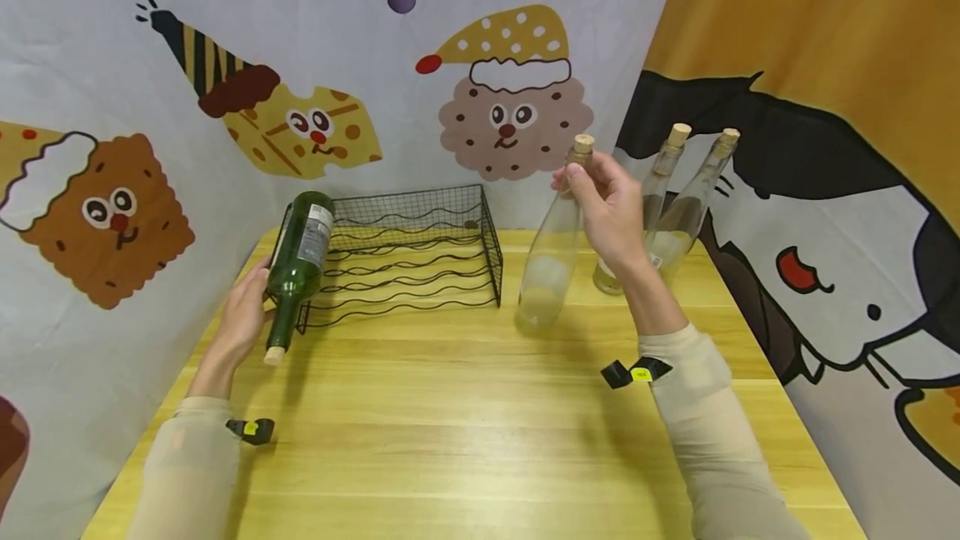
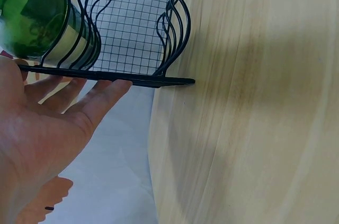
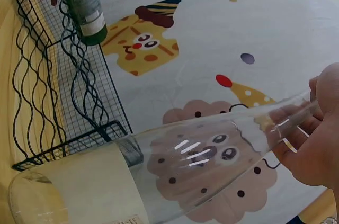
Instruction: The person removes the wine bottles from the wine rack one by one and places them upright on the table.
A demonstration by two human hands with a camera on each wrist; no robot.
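Head view: rack point(image 1: 403, 219) holds green bottle point(image 1: 303, 252); right grip point(image 1: 611, 211), clear bottle point(image 1: 551, 265).

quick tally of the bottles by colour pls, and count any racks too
Green bottles: 1
Clear bottles: 3 (one gripped at the neck by the right hand, two farther right)
Black wire racks: 1
Total: 5 things, 4 of them bottles
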